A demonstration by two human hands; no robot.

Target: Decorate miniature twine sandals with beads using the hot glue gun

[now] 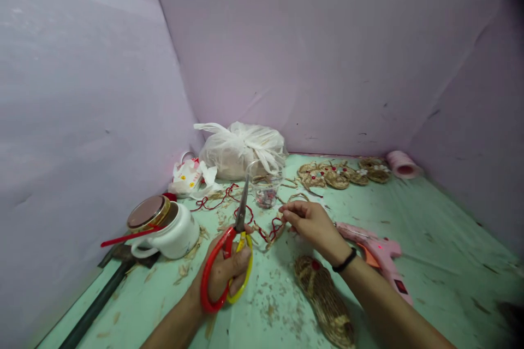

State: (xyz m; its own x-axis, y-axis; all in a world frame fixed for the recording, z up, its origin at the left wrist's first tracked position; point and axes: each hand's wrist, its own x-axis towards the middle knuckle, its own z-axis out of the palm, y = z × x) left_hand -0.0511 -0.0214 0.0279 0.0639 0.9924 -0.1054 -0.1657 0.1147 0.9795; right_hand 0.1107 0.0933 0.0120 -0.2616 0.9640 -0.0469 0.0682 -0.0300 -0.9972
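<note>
My left hand [223,272] grips scissors [231,251] with one red and one yellow handle; the blades point up and away, closed or nearly so. My right hand [313,226], with a black band at the wrist, pinches a red cord [268,229] between thumb and fingers. The cord runs in loops over the green table toward the scissors' blades. A woven jute piece with a red dot [323,297] lies under my right forearm.
A white cup with a lid and red stick [166,229] stands at left, a dark tool handle [102,297] beside it. A pink glue gun [380,256] lies right. Behind are a white plastic bag [243,147], a small glass [266,188], jute rounds [344,173] and a pink roll [401,164].
</note>
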